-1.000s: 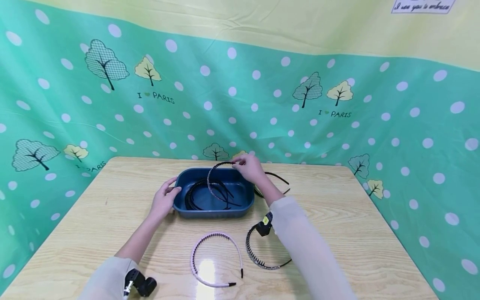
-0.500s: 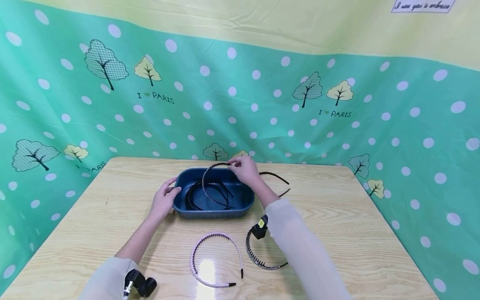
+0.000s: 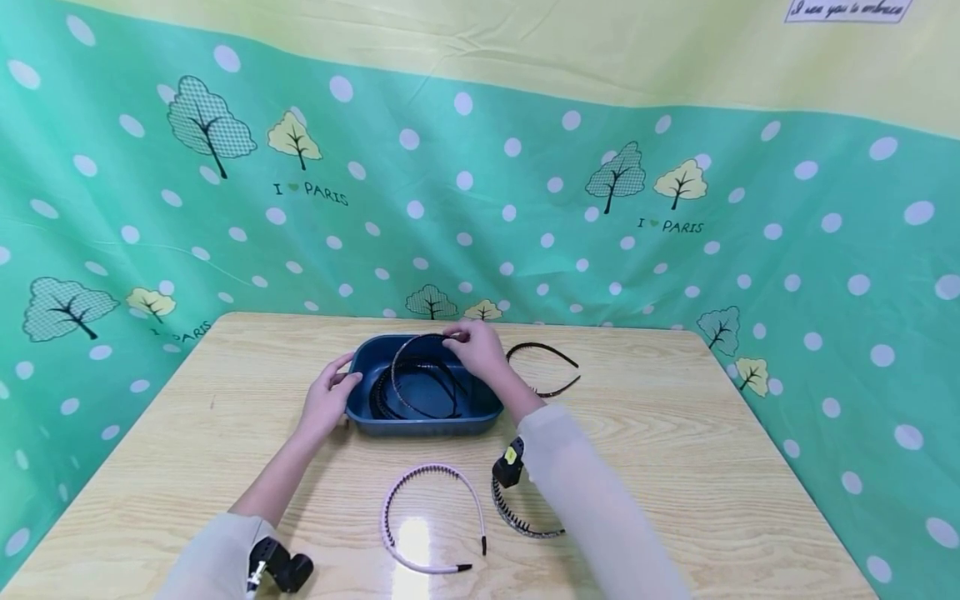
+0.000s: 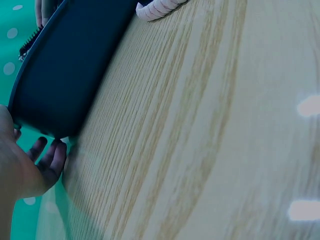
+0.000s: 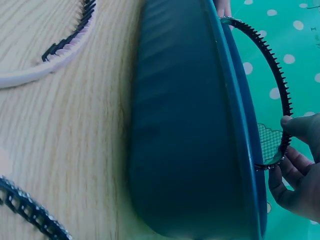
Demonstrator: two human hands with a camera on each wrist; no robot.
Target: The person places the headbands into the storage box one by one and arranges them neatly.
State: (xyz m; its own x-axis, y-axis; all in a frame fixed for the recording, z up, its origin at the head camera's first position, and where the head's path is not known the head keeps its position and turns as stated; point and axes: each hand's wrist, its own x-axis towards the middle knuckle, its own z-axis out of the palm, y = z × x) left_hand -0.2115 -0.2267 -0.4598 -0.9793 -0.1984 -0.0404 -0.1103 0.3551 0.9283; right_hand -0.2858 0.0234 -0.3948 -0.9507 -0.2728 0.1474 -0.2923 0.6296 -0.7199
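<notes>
My right hand (image 3: 480,352) pinches a dark toothed headband (image 5: 275,65) with a sparkly outer side between thumb and fingers. It holds the headband over the blue plastic basin (image 3: 427,427), the lower part of the arc hanging inside the rim. My left hand (image 3: 326,400) grips the basin's left end, thumb at the rim and fingers against the outside. Inside the basin lie black headbands (image 3: 377,393), overlapping, so their number is unclear. The left wrist view shows the left hand (image 4: 32,167) at the basin's end.
A pale pink headband (image 3: 387,517) lies on the wooden table in front of the basin. To its right is a glittery black headband (image 3: 513,521), partly behind my sleeve. Another dark headband (image 3: 555,350) lies right of the basin. A green dotted curtain (image 3: 480,208) hangs behind the table.
My right hand has moved left and slightly down with the headband, bringing it further over the basin. More of the headband at the right now shows. My left hand stays put.
</notes>
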